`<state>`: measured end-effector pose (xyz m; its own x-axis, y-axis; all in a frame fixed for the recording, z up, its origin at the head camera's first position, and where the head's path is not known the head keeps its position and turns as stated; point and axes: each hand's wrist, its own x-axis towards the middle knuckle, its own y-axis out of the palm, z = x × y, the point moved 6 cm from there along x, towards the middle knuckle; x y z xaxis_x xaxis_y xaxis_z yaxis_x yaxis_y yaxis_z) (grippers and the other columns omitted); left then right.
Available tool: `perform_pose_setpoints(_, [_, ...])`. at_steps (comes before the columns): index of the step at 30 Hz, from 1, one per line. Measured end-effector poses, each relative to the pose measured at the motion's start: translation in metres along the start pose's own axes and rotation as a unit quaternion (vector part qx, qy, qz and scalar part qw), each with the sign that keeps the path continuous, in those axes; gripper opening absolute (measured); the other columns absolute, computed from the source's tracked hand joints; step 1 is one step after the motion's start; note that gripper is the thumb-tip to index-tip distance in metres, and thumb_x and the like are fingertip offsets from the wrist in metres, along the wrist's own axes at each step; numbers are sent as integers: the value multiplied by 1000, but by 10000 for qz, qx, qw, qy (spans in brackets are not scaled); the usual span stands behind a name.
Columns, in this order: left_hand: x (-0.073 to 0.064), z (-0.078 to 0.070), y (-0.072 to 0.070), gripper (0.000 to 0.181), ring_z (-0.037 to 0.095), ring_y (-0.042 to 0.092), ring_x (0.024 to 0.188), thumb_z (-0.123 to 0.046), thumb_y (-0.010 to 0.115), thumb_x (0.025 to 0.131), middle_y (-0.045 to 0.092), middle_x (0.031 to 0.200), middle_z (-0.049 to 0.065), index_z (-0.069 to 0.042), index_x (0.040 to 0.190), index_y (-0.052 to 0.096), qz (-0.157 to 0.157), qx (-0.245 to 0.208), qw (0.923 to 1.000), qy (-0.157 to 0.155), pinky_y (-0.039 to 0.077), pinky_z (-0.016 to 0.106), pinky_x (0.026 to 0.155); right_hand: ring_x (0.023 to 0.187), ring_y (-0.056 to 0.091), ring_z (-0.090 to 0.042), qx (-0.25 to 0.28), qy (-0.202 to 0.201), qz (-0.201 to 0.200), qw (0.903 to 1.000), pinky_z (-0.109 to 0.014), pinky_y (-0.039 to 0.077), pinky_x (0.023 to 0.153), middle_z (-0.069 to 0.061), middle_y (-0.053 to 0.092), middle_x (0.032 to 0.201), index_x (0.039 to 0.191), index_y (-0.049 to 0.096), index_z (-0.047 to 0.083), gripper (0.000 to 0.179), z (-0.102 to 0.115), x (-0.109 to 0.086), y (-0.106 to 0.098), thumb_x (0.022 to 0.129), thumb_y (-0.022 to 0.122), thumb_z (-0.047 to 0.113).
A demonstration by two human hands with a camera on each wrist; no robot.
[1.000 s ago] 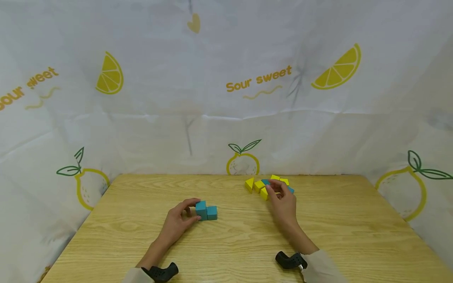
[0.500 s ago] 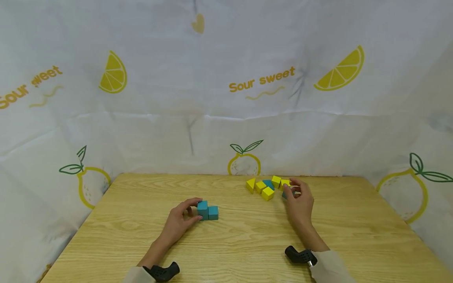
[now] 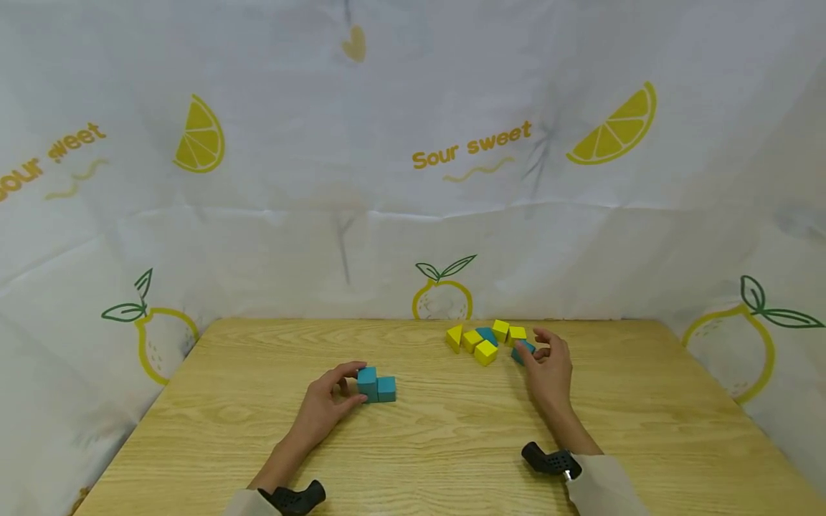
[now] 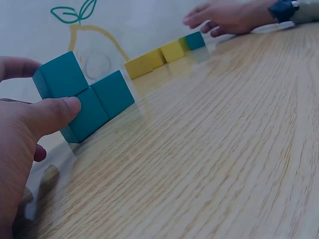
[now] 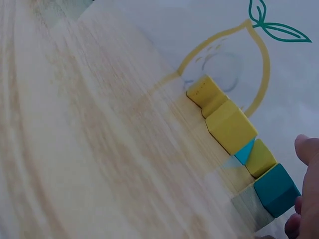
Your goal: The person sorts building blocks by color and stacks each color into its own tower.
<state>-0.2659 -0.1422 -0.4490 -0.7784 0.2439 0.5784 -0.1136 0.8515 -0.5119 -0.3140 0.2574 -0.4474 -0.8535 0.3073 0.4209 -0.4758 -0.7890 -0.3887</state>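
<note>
My left hand point(image 3: 325, 403) grips two stacked blue cubes point(image 4: 62, 74), its thumb across the front near their seam and a finger behind. A third blue cube point(image 3: 386, 389) stands on the wood against the stack's right side. At the right end of the block cluster, my right hand point(image 3: 550, 367) is held beside a blue block point(image 3: 523, 352), thumb and fingers parted. In the right wrist view, the blue block point(image 5: 278, 190) lies close to the curled lower fingers, while an upper digit point(image 5: 303, 149) stands apart from it. Whether the fingers touch it is hard to tell.
Left of that blue block lie several yellow blocks point(image 3: 485, 352), including a yellow triangle point(image 3: 454, 338). Another blue piece point(image 3: 487, 335) sits among them. The wooden table point(image 3: 413, 459) ends at a white lemon-print cloth point(image 3: 290, 251) just behind the cluster.
My right hand has shifted right, from over the middle of the cluster to its right end, and more of the blue block there shows now. The left hand keeps its grip in place.
</note>
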Motion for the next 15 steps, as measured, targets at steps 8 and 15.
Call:
perform_pose_setpoints(8, [1,0,1,58,14,53,75,-8,80,77,62,104,-7,-18,130,59,33,30,9999,142,43,27,63,92,47,-21,162,439,677,9966,-18,41,68,-16,48,123,135,46,2,57,-8,1,-3,93,63,36])
perform_pose_setpoints(15, [-1,-1,-1,59,14,53,75,-8,80,77,62,106,-5,-20,131,58,9,59,10000,66,44,27,64,97,52,-24,-116,228,1193,9925,-16,43,71,-17,50,124,135,45,1,57,-9,2,-3,93,65,32])
